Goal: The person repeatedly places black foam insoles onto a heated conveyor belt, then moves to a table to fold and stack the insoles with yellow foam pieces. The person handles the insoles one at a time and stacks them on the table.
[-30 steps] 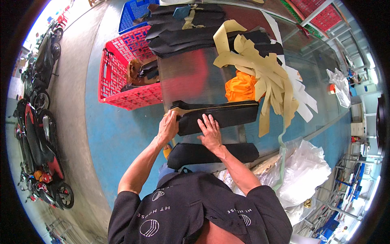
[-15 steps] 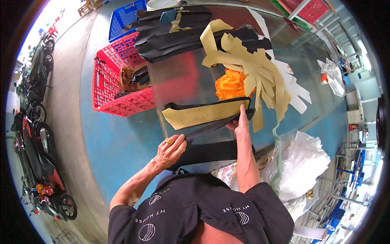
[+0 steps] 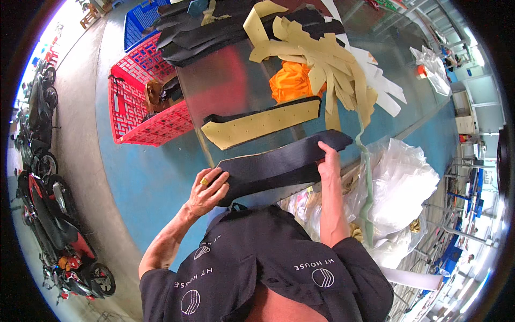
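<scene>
Between my hands a long, curved black fabric panel (image 3: 279, 156) is stretched out near the table's front edge. My left hand (image 3: 209, 189), with a gold ring, is closed on its left end. My right hand (image 3: 329, 159) pinches the panel close to its right end, thumb on top. A thin pale edge shows along the panel's upper left side. Just beyond it lies a tan template (image 3: 263, 126) with small holes, on top of black material that sticks out along its far edge. More black material shows beneath the held panel, partly covered by it.
Tan templates (image 3: 335, 67) pile up beyond an orange cloth bundle (image 3: 291, 83). Black panels (image 3: 214, 43) are stacked at the far left. A red crate (image 3: 161, 131) and a blue crate (image 3: 140, 24) stand left of the table. Clear plastic bags (image 3: 399, 182) sit at right.
The black panel, seen nearly edge-on before, now lies spread with its broad face up. My right hand has come nearer and away from the tan template. The whole view has shifted slightly.
</scene>
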`<action>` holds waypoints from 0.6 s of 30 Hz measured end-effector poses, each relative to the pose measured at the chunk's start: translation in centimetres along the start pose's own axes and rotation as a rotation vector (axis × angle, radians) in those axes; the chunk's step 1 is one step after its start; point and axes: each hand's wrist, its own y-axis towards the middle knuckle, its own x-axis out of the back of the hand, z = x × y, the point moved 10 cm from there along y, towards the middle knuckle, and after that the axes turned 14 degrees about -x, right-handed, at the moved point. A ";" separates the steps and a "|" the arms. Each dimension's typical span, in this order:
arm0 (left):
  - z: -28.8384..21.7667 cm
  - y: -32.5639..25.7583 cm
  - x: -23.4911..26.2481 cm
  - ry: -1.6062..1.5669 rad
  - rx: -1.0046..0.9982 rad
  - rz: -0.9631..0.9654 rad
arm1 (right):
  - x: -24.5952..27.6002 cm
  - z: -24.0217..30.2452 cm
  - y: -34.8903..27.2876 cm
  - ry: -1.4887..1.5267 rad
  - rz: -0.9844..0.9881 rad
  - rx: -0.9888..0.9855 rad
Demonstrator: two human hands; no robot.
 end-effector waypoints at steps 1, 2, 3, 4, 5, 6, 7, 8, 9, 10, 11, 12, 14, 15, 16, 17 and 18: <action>0.0 -0.5 0.1 -0.004 0.020 0.010 | 0.3 -0.2 -1.0 0.015 0.047 -0.032; -0.3 -0.9 0.2 -0.003 0.033 0.020 | 0.9 -1.4 -1.7 0.071 0.072 -0.077; -0.5 -1.1 0.3 -0.002 0.041 0.025 | 1.5 -2.4 -2.4 0.129 0.097 -0.114; -0.7 -1.3 0.4 0.004 0.048 0.027 | 1.9 -3.2 -3.0 0.185 0.127 -0.148; -1.1 -2.2 -0.1 0.009 0.060 0.022 | 3.0 -4.3 -3.1 0.208 0.128 -0.116; -1.3 -2.8 -0.6 0.002 0.079 -0.005 | 3.9 -5.5 -2.7 0.238 0.134 -0.133; -1.3 -3.7 -1.5 -0.005 0.106 0.037 | 5.0 -6.8 -2.0 0.267 0.137 -0.151; -1.4 -4.8 -2.4 -0.013 0.136 0.080 | 6.1 -8.0 -1.4 0.294 0.138 -0.171; -1.9 -5.8 -3.6 -0.027 0.130 0.100 | 7.7 -9.3 -0.8 0.263 0.079 -0.236; -2.3 -6.9 -4.7 -0.031 0.134 0.117 | 7.9 -9.5 -0.7 0.252 0.070 -0.238; -2.7 -8.2 -5.9 -0.048 0.137 0.158 | 8.0 -9.7 -0.7 0.240 0.061 -0.240; -2.6 -8.3 -6.2 -0.066 0.169 0.183 | 8.4 -9.9 -0.7 0.233 0.046 -0.243; -2.4 -8.5 -6.9 -0.103 0.235 0.233 | 8.9 -9.9 -0.2 0.210 0.030 -0.257; -2.3 -8.7 -6.8 -0.142 0.248 0.217 | 8.7 -9.8 -0.1 0.196 0.027 -0.264; -2.3 -8.8 -6.9 -0.140 0.246 0.229 | 8.8 -9.7 -0.1 0.191 0.012 -0.253; -2.3 -8.9 -6.9 -0.138 0.244 0.240 | 8.9 -9.6 -0.3 0.187 -0.003 -0.243; -2.4 -9.1 -6.9 -0.136 0.244 0.254 | 8.9 -9.6 -0.5 0.182 -0.018 -0.235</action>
